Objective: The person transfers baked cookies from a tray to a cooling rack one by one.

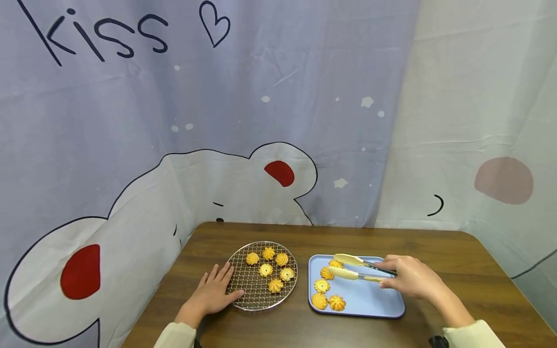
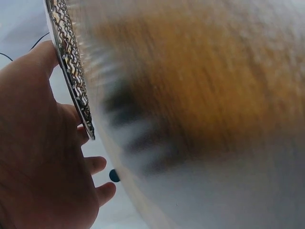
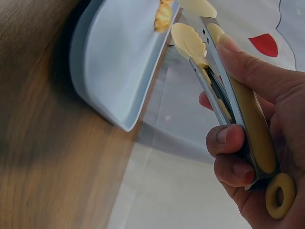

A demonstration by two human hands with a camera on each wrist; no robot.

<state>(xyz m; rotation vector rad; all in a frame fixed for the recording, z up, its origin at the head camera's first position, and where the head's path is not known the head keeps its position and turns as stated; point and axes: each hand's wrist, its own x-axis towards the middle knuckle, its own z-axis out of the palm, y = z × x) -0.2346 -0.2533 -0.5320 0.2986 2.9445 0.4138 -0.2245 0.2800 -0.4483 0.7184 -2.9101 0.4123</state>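
My left hand (image 1: 211,292) lies at the left edge of a round wire rack (image 1: 250,285), fingers spread and the thumb over its rim. In the left wrist view, the fingers reach along the edge of the rack (image 2: 71,62). Several golden piped cookies (image 1: 266,270) sit on the mesh. My right hand (image 1: 411,278) grips a pair of tongs (image 3: 259,129) with cream tips, held over a blue tray (image 1: 374,299). The tips stand apart, close to the cookies (image 1: 322,285) along the tray's left side. Whether they touch a cookie is hard to tell.
Both the rack and the tray lie on a brown wooden table (image 1: 304,333), with a gap between them. Behind the table hangs a printed cloth (image 1: 339,145) with bear drawings.
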